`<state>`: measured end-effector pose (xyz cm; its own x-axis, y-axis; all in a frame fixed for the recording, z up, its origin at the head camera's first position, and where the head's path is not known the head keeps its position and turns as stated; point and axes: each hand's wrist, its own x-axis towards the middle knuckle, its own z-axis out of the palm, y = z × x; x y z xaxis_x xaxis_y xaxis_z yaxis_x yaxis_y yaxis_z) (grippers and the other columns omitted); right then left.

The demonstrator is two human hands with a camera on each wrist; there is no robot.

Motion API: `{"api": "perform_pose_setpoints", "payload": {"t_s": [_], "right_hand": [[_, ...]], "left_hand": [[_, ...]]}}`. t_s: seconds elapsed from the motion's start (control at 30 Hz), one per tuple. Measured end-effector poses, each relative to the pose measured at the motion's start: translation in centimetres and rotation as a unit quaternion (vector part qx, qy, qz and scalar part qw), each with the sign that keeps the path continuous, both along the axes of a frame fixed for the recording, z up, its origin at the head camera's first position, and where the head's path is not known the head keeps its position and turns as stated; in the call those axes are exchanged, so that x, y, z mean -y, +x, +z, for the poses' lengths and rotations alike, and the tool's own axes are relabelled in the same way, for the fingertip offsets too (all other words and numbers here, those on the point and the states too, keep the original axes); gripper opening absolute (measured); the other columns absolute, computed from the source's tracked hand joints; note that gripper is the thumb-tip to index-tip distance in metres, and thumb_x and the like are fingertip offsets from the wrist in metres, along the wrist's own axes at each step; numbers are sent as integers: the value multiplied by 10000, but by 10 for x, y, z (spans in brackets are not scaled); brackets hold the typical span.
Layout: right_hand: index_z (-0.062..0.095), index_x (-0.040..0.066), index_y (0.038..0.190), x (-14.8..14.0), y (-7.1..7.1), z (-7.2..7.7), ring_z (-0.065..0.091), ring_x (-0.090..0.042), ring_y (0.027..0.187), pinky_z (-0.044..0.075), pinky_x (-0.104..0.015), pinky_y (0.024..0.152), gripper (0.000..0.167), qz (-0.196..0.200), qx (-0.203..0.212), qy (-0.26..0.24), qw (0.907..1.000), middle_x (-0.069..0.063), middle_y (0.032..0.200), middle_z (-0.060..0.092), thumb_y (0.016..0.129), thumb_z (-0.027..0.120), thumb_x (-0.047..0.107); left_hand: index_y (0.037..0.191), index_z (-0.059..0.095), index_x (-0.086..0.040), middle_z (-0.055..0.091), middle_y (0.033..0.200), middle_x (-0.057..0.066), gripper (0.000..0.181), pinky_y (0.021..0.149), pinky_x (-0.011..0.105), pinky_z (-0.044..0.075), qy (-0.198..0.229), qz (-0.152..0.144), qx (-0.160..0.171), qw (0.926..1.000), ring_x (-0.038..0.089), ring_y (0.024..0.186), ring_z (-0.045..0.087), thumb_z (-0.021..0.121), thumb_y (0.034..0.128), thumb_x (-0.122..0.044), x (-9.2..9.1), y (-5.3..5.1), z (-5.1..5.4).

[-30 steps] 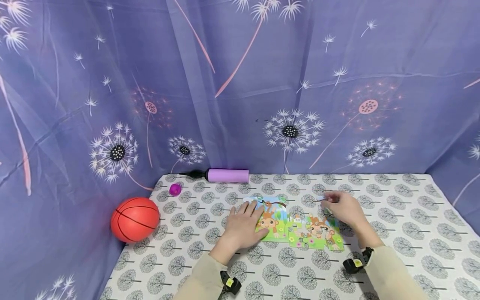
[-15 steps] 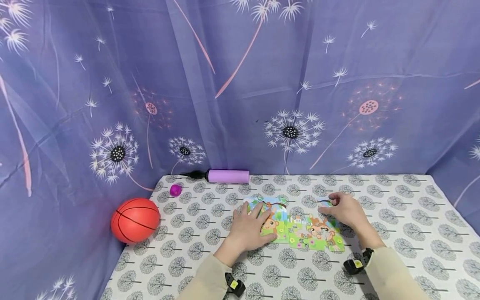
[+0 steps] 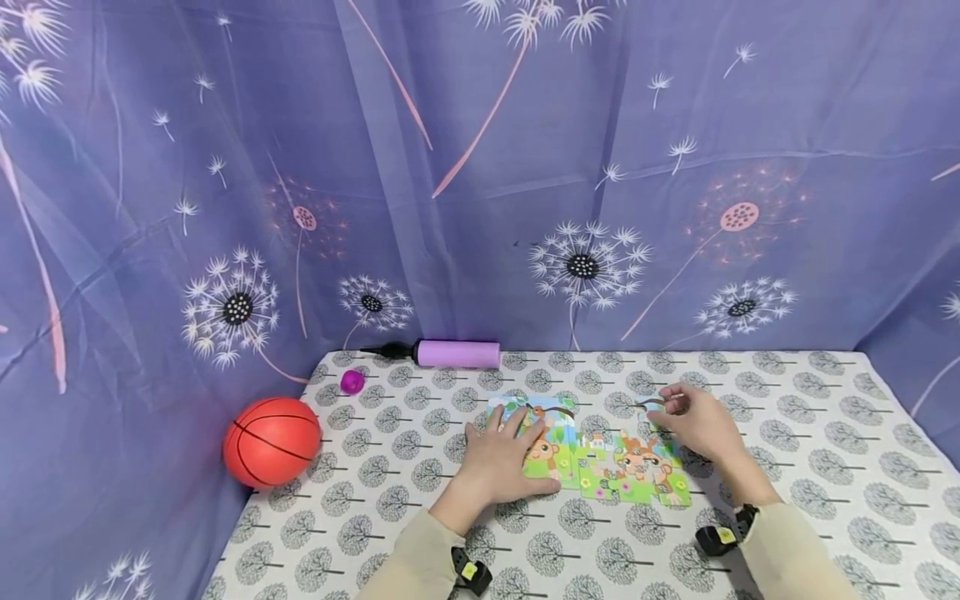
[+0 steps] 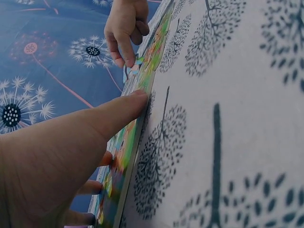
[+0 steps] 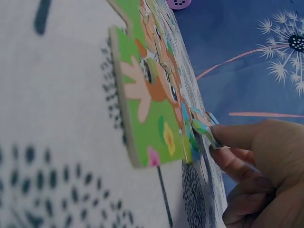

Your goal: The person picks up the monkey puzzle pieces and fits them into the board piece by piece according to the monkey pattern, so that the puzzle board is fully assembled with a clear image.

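Observation:
My left hand (image 3: 498,458) rests with spread fingers on a monkey picture board (image 3: 562,429); its thumb lies along the near edge in the left wrist view. Right of the board lies a partly joined jigsaw puzzle (image 3: 633,479) with monkeys on green, gaps showing between its pieces. Above its upper right part, my right hand (image 3: 701,425) pinches a jigsaw piece (image 5: 206,128) between thumb and forefinger. That piece is light blue and green with a dark branch line. In the right wrist view the other fingers curl under, and whether the piece touches the puzzle is unclear.
A purple and black hand pump (image 3: 457,353) lies along the back edge of the table. Near the back left corner sits a small magenta object (image 3: 352,382). A red basketball (image 3: 272,442) stands at the left edge, against the blue dandelion curtain (image 3: 465,250).
My left hand has slid slightly right and nearer on the board, fingers more spread. The right hand has shifted a little right, and more of the pinched jigsaw piece shows.

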<state>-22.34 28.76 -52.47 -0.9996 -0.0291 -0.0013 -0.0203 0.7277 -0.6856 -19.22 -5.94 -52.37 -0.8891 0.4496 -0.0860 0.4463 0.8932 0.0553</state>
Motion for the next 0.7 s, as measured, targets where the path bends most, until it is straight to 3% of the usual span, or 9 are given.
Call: {"api": "perform_pose_setpoints", "payload": {"t_s": [0.23, 0.47, 0.6, 0.7], "right_hand": [[684, 15, 1249, -4, 4, 0, 628, -176, 711, 483, -327, 571, 364, -54, -546, 127, 9984, -139, 1012, 732, 986, 726, 264], [694, 32, 1240, -7, 4, -1, 600, -193, 645, 449, -311, 460, 329, -141, -586, 22, 9982, -154, 1014, 722, 1008, 688, 265], [698, 36, 1230, -7, 3, -1, 599, -194, 621, 449, -314, 459, 324, -185, -622, -12, 9979, -147, 1007, 724, 1020, 665, 280], [709, 39, 1214, -4, 1, 0, 622, -197, 691, 473, -311, 530, 315, -203, -688, -19, 9974, -128, 995, 729, 1020, 672, 284]], "left_hand": [[1630, 341, -378, 264, 1702, 14, 988, 1033, 825, 327, 70, 9, 65, 10000, 427, 1529, 248, 532, 810, -896, 0, 1, 4], [1628, 346, -376, 265, 1703, 11, 989, 1034, 830, 317, 145, 24, 119, 9998, 427, 1532, 240, 546, 807, -891, 0, 1, 4], [1625, 352, -380, 268, 1702, 12, 988, 1032, 828, 323, 158, 2, 109, 9998, 425, 1532, 243, 545, 804, -894, 1, 1, 4], [1624, 349, -391, 264, 1703, 11, 980, 1036, 823, 325, 158, -16, 94, 9998, 424, 1532, 242, 543, 805, -894, 1, 0, 4]]}}
